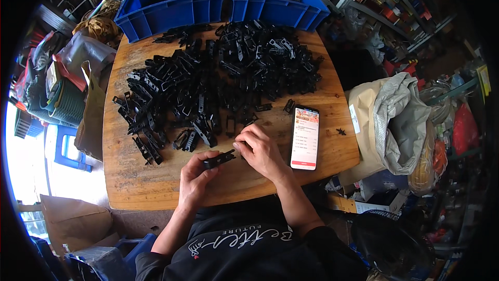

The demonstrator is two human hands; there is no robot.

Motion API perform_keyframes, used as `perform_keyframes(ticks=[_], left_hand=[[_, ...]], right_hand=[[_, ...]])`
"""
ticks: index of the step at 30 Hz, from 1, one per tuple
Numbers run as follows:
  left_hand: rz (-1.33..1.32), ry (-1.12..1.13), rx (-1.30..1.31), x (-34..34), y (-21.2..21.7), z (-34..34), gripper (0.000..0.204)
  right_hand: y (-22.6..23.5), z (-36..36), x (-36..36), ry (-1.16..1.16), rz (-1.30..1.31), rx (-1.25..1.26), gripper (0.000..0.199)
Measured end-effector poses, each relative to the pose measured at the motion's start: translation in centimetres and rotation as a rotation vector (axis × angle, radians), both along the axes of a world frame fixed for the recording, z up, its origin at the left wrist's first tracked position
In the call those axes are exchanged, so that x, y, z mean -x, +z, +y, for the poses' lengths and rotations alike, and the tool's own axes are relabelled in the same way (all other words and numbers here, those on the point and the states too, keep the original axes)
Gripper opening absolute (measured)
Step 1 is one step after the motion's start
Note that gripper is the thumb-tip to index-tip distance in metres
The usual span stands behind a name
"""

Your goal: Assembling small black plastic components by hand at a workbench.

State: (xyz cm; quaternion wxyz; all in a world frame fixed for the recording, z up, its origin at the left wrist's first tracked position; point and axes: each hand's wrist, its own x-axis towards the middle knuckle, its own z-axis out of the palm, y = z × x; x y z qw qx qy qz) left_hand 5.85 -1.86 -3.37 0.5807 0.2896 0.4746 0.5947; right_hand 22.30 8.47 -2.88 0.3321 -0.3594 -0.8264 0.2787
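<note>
My left hand [195,177] grips a long black plastic clip part [219,159] above the near edge of a round wooden table [130,177]. My right hand [261,151] pinches the right end of that same part with its fingertips. A big heap of similar black plastic parts [218,73] covers the middle and far side of the table, just beyond both hands.
A smartphone [304,137] with a lit screen lies right of my right hand. Two blue plastic crates [171,8] [275,5] stand at the table's far edge. Sacks [395,125] and shelving crowd the right; bags and baskets [67,99] the left.
</note>
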Motion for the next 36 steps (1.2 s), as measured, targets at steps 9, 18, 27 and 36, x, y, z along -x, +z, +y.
perform_keyframes(ticks=[9,18,27,36], left_hand=[[0.012,-0.013,-0.007,0.06,-0.14,-0.02,0.035],[-0.011,-0.03,-0.012,0.27,-0.1,-0.19,0.033],[-0.018,-0.001,0.008,-0.01,0.1,-0.11,0.035],[-0.014,-0.019,0.002,0.08,-0.02,-0.11,0.035]], right_hand=[[0.06,-0.02,0.0,-0.005,0.0,0.0,0.008],[-0.03,-0.04,0.07,-0.001,-0.005,-0.006,0.009],[-0.09,-0.07,0.02,-0.014,-0.006,-0.024,0.009],[-0.28,0.13,0.07,-0.008,0.006,-0.021,0.01]])
